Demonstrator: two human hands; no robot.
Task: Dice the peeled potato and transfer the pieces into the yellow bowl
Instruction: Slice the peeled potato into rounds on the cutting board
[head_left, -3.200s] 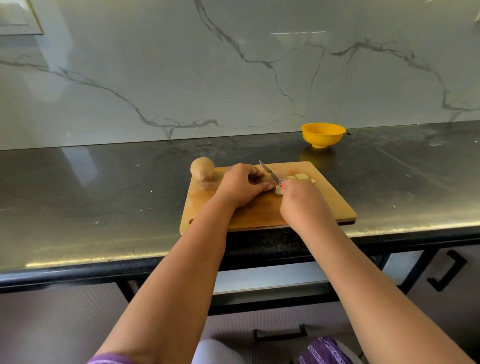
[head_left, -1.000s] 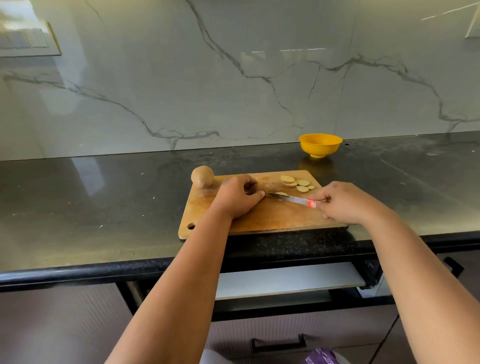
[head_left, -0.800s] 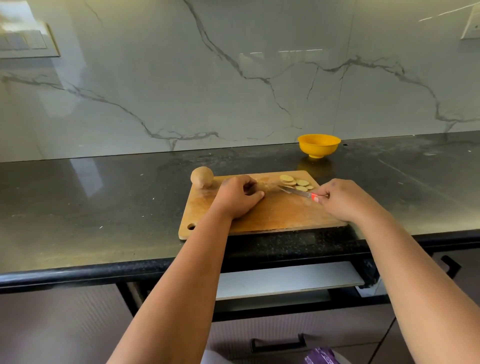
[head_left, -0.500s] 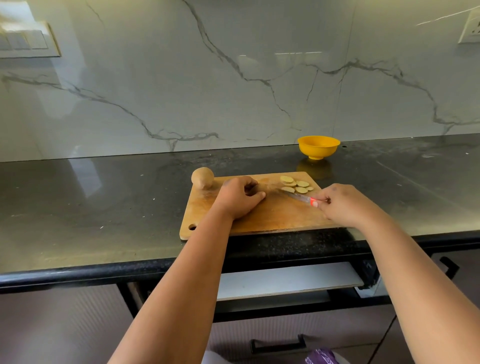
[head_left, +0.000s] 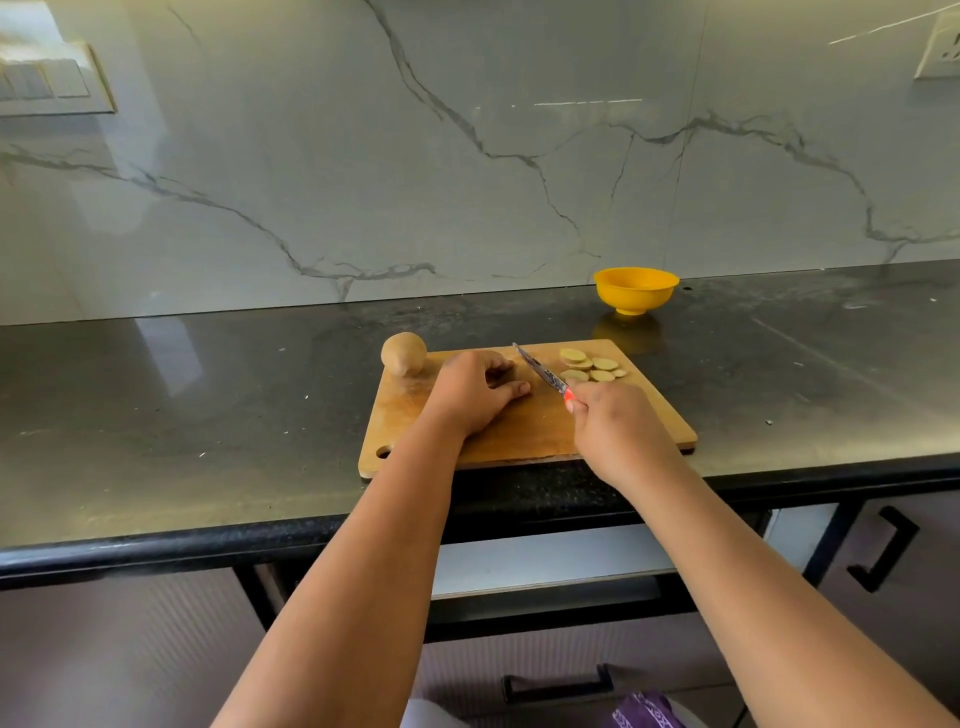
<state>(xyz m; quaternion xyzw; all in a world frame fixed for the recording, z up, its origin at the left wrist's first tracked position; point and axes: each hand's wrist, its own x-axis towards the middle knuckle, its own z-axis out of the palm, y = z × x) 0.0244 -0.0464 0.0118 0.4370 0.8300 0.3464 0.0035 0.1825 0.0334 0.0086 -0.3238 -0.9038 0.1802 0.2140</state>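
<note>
Wooden cutting board (head_left: 519, 436) on black counter (head_left: 208, 415). L hand (head_left: 475, 397) curled over potato piece, mostly hidden. R hand (head_left: 613, 426) gripping knife (head_left: 543, 371) handle, blade angled up-left. Slices (head_left: 589, 366) on board's far right. Whole potato (head_left: 403, 353) at far-left corner. Yellow bowl (head_left: 636, 290) behind board, apart.

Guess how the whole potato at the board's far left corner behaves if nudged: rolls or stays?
The whole potato looks rounded and sits right at the cutting board corner, so a nudge would probably roll it onto the counter. It looks solid, so likely stiff and fairly heavy for its size. Its surface looks matte, probably not slippery, though that is hard to tell.
</note>
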